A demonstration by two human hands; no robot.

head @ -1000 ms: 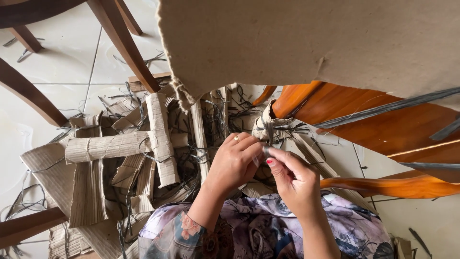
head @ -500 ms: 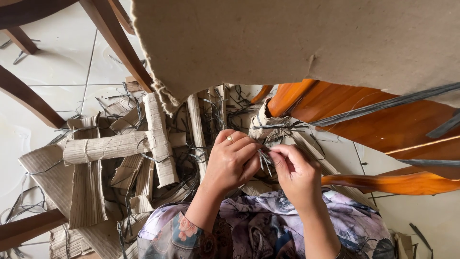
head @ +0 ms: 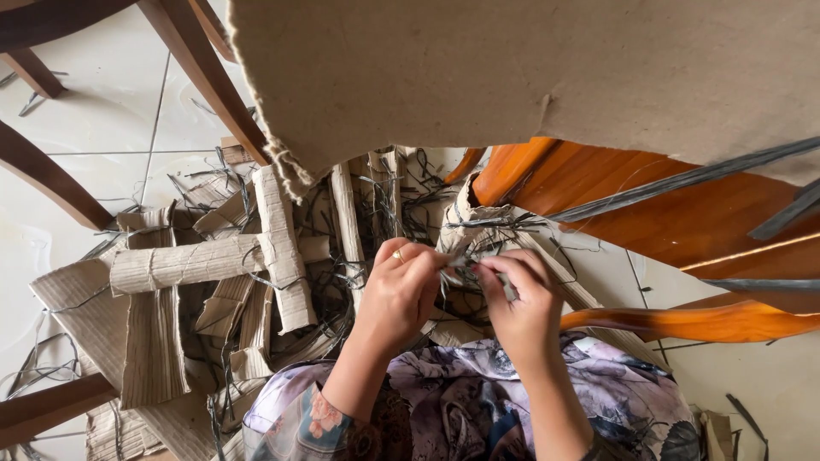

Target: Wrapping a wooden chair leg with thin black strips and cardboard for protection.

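Two hands, left hand point(head: 397, 294) and right hand point(head: 517, 303). One ring point(head: 397, 255) on the left hand. One cardboard sheet point(head: 530, 72) above the hands.

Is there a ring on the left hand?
Yes, a gold ring shows on a finger of the left hand, which meets the right hand over grey strands.

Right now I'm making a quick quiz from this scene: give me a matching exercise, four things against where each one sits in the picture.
Things:
1. left hand
2. right hand
3. crossed cardboard rolls
4. large cardboard sheet

Places:
A. on the floor heap, left of both hands
B. across the top of the view
C. pinching grey strips, ring on one finger
D. pinching grey strips, nearest the orange wooden chair

Pairs: 1-C, 2-D, 3-A, 4-B
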